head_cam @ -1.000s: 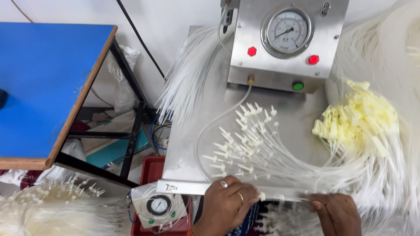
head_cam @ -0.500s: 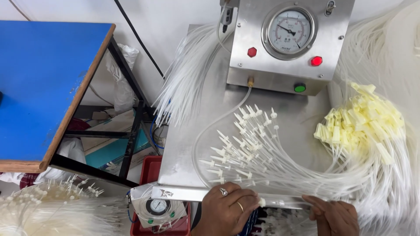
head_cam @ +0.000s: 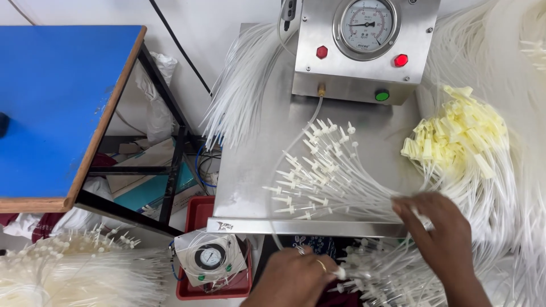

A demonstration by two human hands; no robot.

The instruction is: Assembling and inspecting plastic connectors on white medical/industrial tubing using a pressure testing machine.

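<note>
A bundle of thin white tubes (head_cam: pixel 364 193) with small white end fittings is fanned out across the steel worktop (head_cam: pixel 250 165), the fittings pointing left and up so that each end lies apart from its neighbours and can be picked singly. The right hand (head_cam: pixel 438 233) is laid on the gathered part of this bundle near the worktop's front edge, fingers spread and pressing down on the strands; whether any 1 strand is pinched cannot be told, as the fingers are blurred.

Below the front edge, a second mass of the same tubes (head_cam: pixel 387 273) is held low, apparently over the lap. The left hand (head_cam: pixel 301 278) is closed there, with 1 white fitting (head_cam: pixel 339 274) pinched at the fingertips, and a ring is seen on 1 finger.

To the right, a cluster of pale yellow caps (head_cam: pixel 455 136) rests on more white tubing, kept apart from the uncapped ends. At the back of the worktop stands a steel box with a round pressure gauge (head_cam: pixel 365 25), 2 red buttons and 1 green button; a clear hose (head_cam: pixel 296 148) is led from its brass outlet toward the front edge.

Further left, a loose sheaf of tubes (head_cam: pixel 239 85) hangs off the worktop. A small gauge unit (head_cam: pixel 210 258) sits in a red tray (head_cam: pixel 193 227) below, beside a blue table (head_cam: pixel 57 96).
</note>
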